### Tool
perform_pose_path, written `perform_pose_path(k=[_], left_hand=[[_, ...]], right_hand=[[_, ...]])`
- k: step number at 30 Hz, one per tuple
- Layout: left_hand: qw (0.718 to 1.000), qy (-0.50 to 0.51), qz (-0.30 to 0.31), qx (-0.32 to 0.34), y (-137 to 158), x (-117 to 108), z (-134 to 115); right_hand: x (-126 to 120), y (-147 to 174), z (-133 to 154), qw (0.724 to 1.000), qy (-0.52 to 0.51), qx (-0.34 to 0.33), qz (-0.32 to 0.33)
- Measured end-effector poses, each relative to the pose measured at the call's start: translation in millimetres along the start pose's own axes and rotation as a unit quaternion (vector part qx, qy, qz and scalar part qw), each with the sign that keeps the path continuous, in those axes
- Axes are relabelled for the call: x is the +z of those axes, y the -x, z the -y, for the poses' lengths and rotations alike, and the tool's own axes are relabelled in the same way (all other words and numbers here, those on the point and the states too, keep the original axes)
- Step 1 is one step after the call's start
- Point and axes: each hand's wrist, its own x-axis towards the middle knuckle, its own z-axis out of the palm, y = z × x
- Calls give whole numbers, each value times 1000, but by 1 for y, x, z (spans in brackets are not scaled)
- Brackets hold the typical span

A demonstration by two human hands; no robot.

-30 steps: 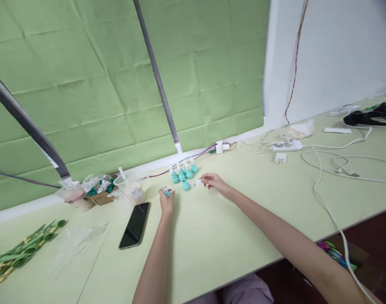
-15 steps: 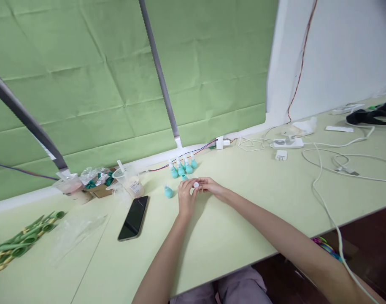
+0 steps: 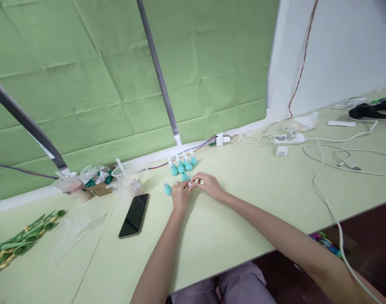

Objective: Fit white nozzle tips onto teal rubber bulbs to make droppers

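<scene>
Between the fingertips of my two hands is a small white piece point(image 3: 190, 184), too small to make out its kind. My left hand point(image 3: 181, 195) pinches it from the left. From the right, my right hand point(image 3: 208, 185) grips it with thumb and forefinger. Just beyond my fingers stands an open-topped teal rubber bulb point(image 3: 184, 175). Another teal bulb point(image 3: 168, 189) stands left of my left hand, apart from it. Farther back, several teal bulbs with clear nozzles point(image 3: 180, 167) stand upright in a cluster.
A black phone point(image 3: 134, 216) lies to the left. Behind it are a plastic cup point(image 3: 131, 181), a second cup point(image 3: 75, 188) and a cardboard box point(image 3: 101, 190). Green-yellow curled pieces point(image 3: 25, 242) lie far left. On the right are a power strip point(image 3: 288, 139), a charger point(image 3: 282, 151) and white cables point(image 3: 321, 169).
Both hands have shifted slightly left and nearer, uncovering more of the open-topped bulb. The white piece has turned between my fingers and shows less of its round face.
</scene>
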Motion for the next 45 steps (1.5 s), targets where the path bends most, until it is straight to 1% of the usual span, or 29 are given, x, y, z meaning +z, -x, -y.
perform_pose_path(k=[5, 8, 10, 12, 15, 18, 20, 22, 25, 27, 29, 32, 36, 41, 45], left_hand=[[998, -50, 3, 28, 2, -1, -1], [997, -72, 14, 36, 3, -2, -2], [996, -79, 10, 32, 3, -3, -3], [996, -84, -5, 24, 2, -4, -4], [995, -88, -34, 14, 2, -4, -4], [995, -87, -53, 12, 2, -3, -3], [994, -89, -60, 17, 3, -2, -2], [993, -94, -64, 20, 4, -1, -2], [993, -98, -66, 17, 5, 1, -1], [993, -97, -59, 16, 6, 1, 0], [994, -97, -48, 17, 6, 1, 0], [993, -107, -44, 20, 6, 2, 0], [991, -123, -51, 26, 6, 4, -1], [988, -142, -62, 26, 6, 2, -4], [984, -164, -61, 28, 7, 0, -5]], right_hand=[[2, -3, -3, 999, 6, 36, 16], [3, -3, -5, 999, -1, 43, 24], [5, -2, -6, 999, -1, 39, 11], [7, 0, -4, 999, -9, 36, -17], [11, 3, 0, 996, -58, 36, -54], [17, 8, 1, 993, -96, 18, -64], [21, 10, 1, 993, -92, 3, -78], [25, 11, 0, 992, -83, 4, -97], [27, 10, -2, 990, -81, 39, -107], [27, 8, -3, 989, -80, 68, -105], [25, 6, -3, 989, -75, 83, -100], [22, 5, -1, 990, -64, 73, -100], [20, 8, 1, 991, -42, 55, -116], [23, 10, 1, 989, -23, 63, -135], [29, 11, -1, 991, -56, 41, -113]])
